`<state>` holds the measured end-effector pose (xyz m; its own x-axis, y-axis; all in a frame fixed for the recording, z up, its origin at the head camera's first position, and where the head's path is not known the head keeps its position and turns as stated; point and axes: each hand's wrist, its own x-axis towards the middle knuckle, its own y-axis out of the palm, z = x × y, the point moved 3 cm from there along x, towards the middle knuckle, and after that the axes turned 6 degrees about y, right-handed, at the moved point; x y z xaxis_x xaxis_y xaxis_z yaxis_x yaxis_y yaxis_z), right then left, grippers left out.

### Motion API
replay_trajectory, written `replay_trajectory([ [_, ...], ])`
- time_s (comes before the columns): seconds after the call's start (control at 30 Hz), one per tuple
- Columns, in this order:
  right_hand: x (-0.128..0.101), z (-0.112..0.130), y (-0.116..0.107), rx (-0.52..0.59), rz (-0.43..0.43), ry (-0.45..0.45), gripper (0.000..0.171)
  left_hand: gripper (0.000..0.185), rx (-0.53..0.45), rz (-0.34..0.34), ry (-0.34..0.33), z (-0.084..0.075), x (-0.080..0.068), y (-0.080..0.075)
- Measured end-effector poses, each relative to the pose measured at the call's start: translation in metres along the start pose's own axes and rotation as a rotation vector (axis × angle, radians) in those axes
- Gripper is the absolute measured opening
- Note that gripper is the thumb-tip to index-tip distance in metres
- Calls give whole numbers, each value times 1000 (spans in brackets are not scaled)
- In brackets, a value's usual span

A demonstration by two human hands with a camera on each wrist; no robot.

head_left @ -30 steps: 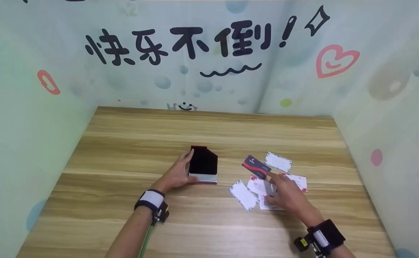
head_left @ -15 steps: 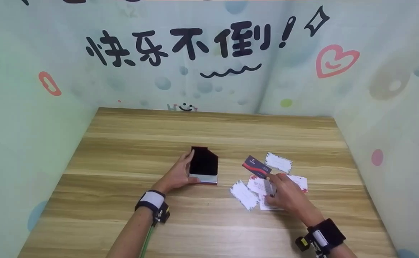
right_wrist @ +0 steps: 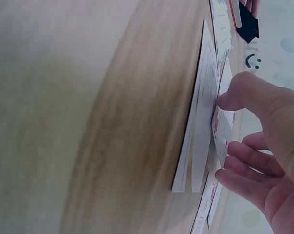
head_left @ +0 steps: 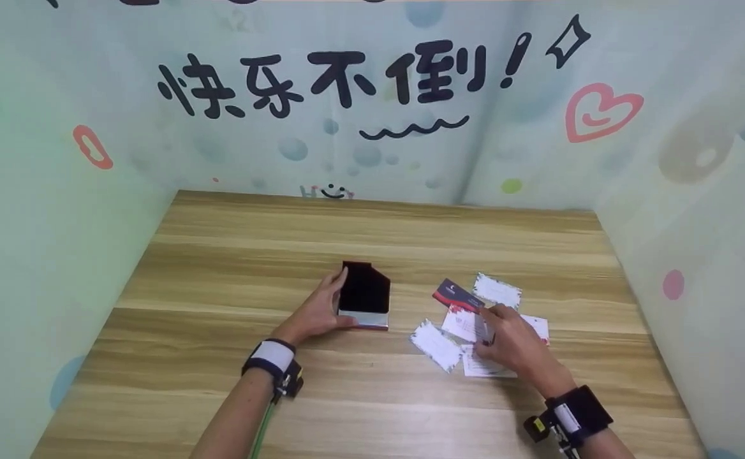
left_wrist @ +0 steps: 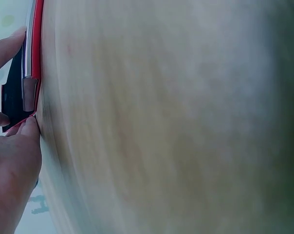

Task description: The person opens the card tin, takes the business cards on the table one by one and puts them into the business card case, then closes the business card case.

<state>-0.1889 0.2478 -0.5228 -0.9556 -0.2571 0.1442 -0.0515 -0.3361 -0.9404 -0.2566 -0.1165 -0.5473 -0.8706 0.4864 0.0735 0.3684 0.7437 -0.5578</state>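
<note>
With our left hand (head_left: 317,310) gripping the black card case (head_left: 364,294) mid-tabletop, our right hand (head_left: 511,345) pinches a white card (head_left: 468,323) off the scattered pile toward the right edge, so we'd best peel just one.

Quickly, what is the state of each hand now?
Left hand: holds the black card holder.
Right hand: pinches a white card from the scattered cards.
</note>
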Motion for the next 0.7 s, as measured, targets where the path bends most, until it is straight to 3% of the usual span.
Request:
replay_trajectory([
  [0.17, 5, -3, -1, -3, 1, 5, 67, 112, 13, 5, -22, 0, 1, -1],
  [0.33, 10, -3, -1, -35, -64, -48, 66, 112, 12, -1, -30, -1, 0, -1],
  [0.7, 27, 19, -2, -39, -90, -133, 71, 113, 6, -1, -20, 0, 0, 1],
])
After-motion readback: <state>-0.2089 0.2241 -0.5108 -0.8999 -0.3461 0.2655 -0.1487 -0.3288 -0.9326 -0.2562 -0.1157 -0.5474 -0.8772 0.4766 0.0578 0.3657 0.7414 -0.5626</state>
